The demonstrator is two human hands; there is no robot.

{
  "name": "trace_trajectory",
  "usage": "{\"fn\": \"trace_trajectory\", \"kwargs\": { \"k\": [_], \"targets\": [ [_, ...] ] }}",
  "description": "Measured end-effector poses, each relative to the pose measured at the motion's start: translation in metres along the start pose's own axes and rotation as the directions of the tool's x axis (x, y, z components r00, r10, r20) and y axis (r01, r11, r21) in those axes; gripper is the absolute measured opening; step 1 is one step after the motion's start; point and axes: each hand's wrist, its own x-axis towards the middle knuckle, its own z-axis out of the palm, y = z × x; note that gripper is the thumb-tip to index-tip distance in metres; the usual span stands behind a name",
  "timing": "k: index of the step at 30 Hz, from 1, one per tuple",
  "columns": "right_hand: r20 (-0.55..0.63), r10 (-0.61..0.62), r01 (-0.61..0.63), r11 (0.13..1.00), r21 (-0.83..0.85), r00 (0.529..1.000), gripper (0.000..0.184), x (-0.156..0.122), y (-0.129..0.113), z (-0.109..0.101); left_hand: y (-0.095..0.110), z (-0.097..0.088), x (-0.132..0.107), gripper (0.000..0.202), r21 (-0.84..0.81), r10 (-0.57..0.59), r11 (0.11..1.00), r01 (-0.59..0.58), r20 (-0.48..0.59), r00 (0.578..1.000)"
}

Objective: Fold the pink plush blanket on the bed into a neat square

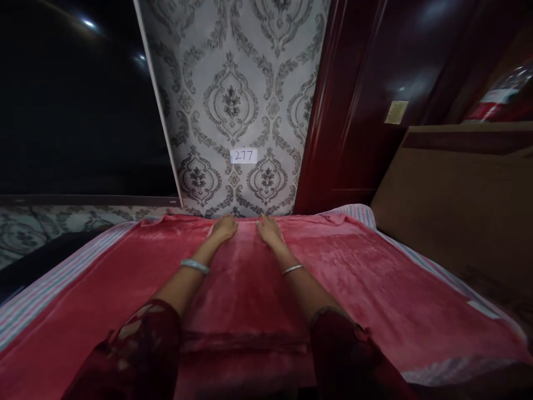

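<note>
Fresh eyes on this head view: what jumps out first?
The red fabric filling the lower view, with the left hand and right hand on its far part. Next, the white label reading 277 on the patterned wallpaper, just beyond the hands. Then the big dark screen at upper left.

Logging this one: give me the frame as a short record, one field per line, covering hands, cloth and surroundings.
Left hand: on the red cloth, near its far edge; grip unclear
Right hand: same edge, apart from the left; grip unclear
Beneath cloth: striped fabric, showing at both sides
Ahead: patterned wall, label reading 277
Left side: dark screen
Right side: brown box
</note>
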Motion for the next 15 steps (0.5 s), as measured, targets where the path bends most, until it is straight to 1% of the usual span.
{"fn": "trace_trajectory", "kwargs": {
  "k": [3, 5, 6, 8, 11, 13, 15],
  "targets": [
    [-0.016, 0.067, -0.068, 0.997, -0.033, 0.998, 0.053, 0.026, -0.003, 0.017, -0.006, 0.018, 0.032, 0.042, 0.116, -0.128, 0.986, 0.119, 0.07, 0.989],
    [-0.021, 0.092, -0.094, 0.994, -0.065, 0.995, 0.053, 0.037, 0.002, 0.032, -0.012, 0.036, 0.044, 0.042, 0.189, -0.207, 0.965, 0.185, 0.106, 0.973],
    [-0.016, 0.1, -0.101, 0.991, -0.084, 0.995, 0.053, 0.041, 0.007, 0.04, -0.017, 0.046, 0.047, 0.041, 0.223, -0.242, 0.952, 0.211, 0.123, 0.962],
    [0.012, 0.104, -0.102, 0.988, -0.118, 0.995, 0.055, 0.046, 0.017, 0.056, -0.026, 0.065, 0.045, 0.042, 0.279, -0.292, 0.93, 0.242, 0.157, 0.943],
    [0.048, 0.105, -0.096, 0.983, -0.155, 0.993, 0.059, 0.048, 0.031, 0.072, -0.041, 0.088, 0.032, 0.048, 0.325, -0.306, 0.916, 0.235, 0.189, 0.933],
    [0.057, 0.098, -0.088, 0.983, -0.16, 0.994, 0.061, 0.049, 0.038, 0.077, -0.048, 0.096, 0.025, 0.05, 0.335, -0.298, 0.916, 0.221, 0.199, 0.934],
    [0.067, 0.092, -0.081, 0.984, -0.158, 0.993, 0.062, 0.05, 0.041, 0.079, -0.053, 0.099, 0.023, 0.051, 0.335, -0.294, 0.918, 0.213, 0.212, 0.932]
  ]
}}
